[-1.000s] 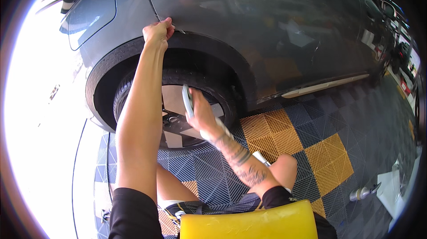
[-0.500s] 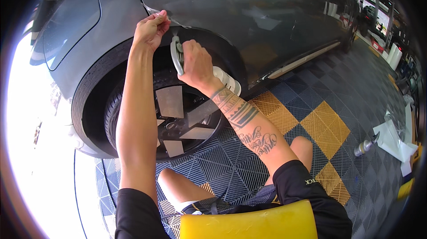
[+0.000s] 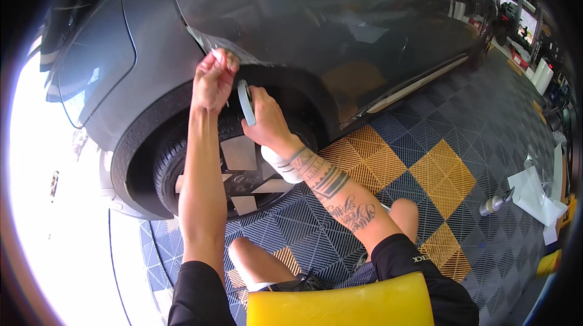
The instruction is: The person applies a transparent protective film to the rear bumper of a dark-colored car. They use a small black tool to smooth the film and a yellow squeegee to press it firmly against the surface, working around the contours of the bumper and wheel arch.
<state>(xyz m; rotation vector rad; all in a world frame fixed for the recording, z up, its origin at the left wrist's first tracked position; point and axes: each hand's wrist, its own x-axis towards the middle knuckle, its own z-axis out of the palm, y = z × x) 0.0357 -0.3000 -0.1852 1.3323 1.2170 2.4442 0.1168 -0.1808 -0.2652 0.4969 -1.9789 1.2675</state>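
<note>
My left hand [image 3: 215, 80] pinches the edge of a clear film [image 3: 212, 40] at the lower corner of the dark grey car's rear door, just above the wheel arch. The film is wrinkled and partly lifted from the panel there. My right hand [image 3: 268, 119] is wrapped round the neck of a spray bottle, with its grey trigger head [image 3: 246, 102] pointing up toward the arch. The bottle's white body [image 3: 280, 165] shows below my wrist, in front of the wheel [image 3: 245, 177]. My fingers partly hide the trigger.
Grey and tan floor tiles [image 3: 443, 174] lie under the car [image 3: 291, 22]. To the right are another bottle [image 3: 495, 203], lying down, and crumpled white sheets [image 3: 534, 195]. A yellow block-like object [image 3: 340, 302] is close in front of me, between my arms.
The view has tilted up, so the car sits lower in the picture. My right hand and the spray bottle have come down and left, across the wheel. My left hand keeps its pinch on the film.
</note>
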